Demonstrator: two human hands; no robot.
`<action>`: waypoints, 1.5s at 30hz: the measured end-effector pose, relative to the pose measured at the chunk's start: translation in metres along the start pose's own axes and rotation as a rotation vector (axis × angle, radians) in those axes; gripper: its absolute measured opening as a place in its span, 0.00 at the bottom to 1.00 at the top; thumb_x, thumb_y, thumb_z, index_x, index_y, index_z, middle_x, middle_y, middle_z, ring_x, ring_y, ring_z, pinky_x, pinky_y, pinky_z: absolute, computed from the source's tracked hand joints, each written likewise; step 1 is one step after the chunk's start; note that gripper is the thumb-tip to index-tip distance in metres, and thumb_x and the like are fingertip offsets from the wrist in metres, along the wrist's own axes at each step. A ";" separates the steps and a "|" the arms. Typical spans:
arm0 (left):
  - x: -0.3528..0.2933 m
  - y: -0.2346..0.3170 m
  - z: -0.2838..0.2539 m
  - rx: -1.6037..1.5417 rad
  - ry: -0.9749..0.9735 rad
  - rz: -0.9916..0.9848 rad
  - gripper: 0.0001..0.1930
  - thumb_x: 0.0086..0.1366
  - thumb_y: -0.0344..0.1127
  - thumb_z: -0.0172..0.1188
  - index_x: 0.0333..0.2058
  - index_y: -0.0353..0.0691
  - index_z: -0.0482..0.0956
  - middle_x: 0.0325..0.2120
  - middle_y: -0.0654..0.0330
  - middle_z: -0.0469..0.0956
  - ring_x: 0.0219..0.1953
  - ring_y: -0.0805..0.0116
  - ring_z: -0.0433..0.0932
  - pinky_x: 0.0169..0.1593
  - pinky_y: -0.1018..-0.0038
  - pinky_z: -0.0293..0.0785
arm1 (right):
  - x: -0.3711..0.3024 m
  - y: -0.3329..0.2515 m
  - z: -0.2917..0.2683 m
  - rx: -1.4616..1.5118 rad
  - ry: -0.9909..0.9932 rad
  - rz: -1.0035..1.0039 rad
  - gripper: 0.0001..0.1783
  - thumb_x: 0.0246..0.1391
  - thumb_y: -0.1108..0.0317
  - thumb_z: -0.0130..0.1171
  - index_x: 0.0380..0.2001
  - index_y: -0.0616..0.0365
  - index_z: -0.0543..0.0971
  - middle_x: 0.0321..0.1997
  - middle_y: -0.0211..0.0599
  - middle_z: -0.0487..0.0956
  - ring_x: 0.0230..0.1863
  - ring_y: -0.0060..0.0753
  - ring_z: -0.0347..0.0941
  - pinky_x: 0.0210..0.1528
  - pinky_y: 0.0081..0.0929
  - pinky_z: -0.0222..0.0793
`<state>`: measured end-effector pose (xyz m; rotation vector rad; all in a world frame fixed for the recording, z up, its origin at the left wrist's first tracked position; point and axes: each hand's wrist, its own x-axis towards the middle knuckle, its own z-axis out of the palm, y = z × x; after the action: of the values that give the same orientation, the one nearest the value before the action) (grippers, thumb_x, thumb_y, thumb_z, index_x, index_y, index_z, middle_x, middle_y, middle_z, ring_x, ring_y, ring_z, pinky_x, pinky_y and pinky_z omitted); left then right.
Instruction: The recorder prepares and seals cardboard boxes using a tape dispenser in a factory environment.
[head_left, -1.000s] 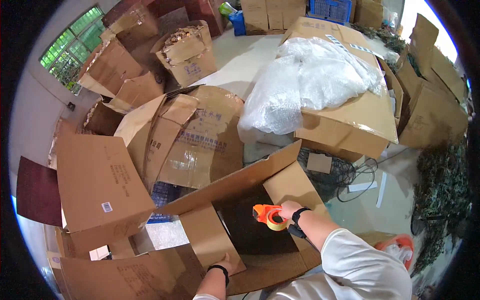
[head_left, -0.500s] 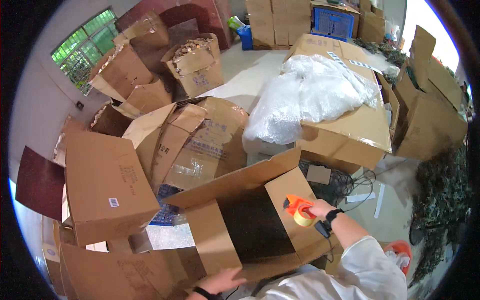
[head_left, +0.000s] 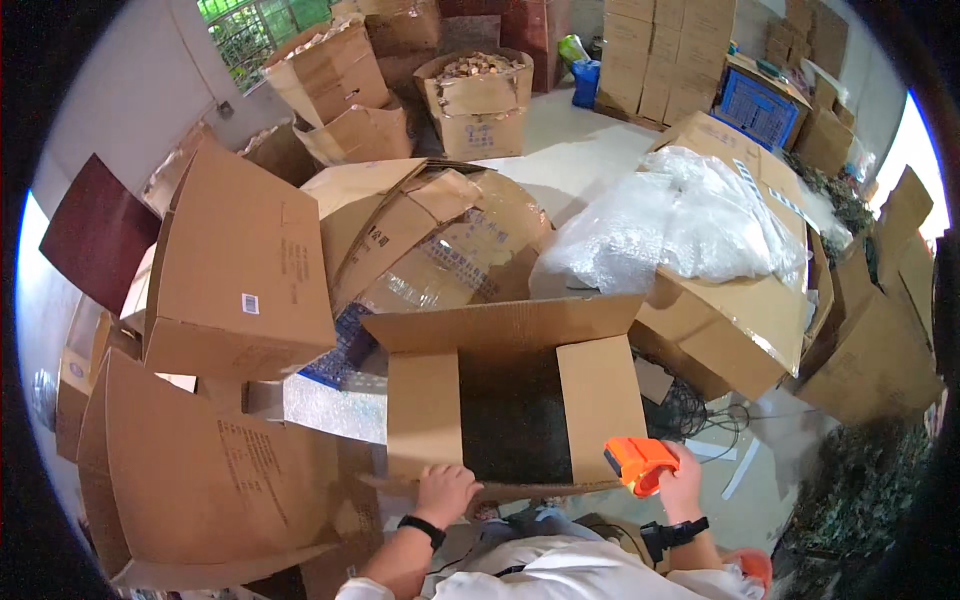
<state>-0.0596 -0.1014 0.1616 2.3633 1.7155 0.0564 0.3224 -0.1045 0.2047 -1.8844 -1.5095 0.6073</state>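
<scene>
An opened cardboard box [head_left: 510, 325] stands in front of me. Its left and right flaps are folded inward, the far flap stands up, and dark contents show in the gap between them. My left hand [head_left: 447, 492] is closed over the near edge of this box, left of its middle. At the box's near right corner, my right hand [head_left: 682, 487] grips an orange tape dispenser [head_left: 640, 463], held just above the right flap's corner. The roll of tape is hardly visible from here.
Another large carton [head_left: 240, 270] and an open one [head_left: 200, 470] crowd the left. Bubble wrap [head_left: 680, 220] lies over a big box at the right. Dark cables [head_left: 715, 410] and white strips lie on the floor. Artificial greenery [head_left: 850, 520] is heaped at the far right.
My view has shifted, and the box now sits squarer to me. My left hand has come up onto its near edge. My right hand has brought the tape dispenser nearer to me.
</scene>
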 end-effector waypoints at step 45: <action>-0.032 -0.078 0.093 -0.298 -0.160 -1.088 0.51 0.41 0.61 0.66 0.61 0.55 0.50 0.62 0.46 0.43 0.63 0.44 0.43 0.59 0.46 0.46 | 0.139 -0.063 0.149 -0.476 -0.568 -0.536 0.11 0.35 0.70 0.56 0.28 0.54 0.81 0.53 0.44 0.70 0.51 0.46 0.65 0.55 0.37 0.60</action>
<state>-0.1284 -0.1229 0.0586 0.9822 2.4229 -0.0520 0.2081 0.0684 0.1525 -1.5624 -2.6033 0.5845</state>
